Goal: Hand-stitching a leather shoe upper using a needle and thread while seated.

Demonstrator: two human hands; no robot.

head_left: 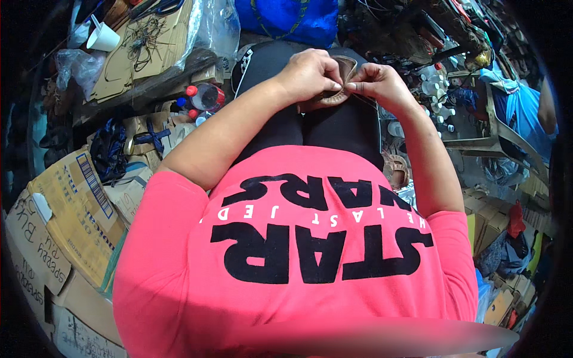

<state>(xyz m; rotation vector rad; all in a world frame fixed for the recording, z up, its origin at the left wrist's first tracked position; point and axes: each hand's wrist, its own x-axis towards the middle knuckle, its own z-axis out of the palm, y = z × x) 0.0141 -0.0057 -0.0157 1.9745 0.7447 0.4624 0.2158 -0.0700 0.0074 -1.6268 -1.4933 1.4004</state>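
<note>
A brown leather shoe, partly covered by my fingers, rests over my lap on my dark trousers. My left hand is closed on its left side, thumb and fingertips pressed at the opening's edge. From the other side my right hand pinches the same edge, its fingertips almost meeting those of the left. Between them the shoe's raised tan part stands up. Whether a thread or needle is in the right fingertips is too small to tell.
Left of my knees, a board carries tangled dark string and a white cup. Bottles with red caps lie below it. A blue bag stands ahead. Cardboard boxes crowd the left; small bottles and a chair-like frame the right.
</note>
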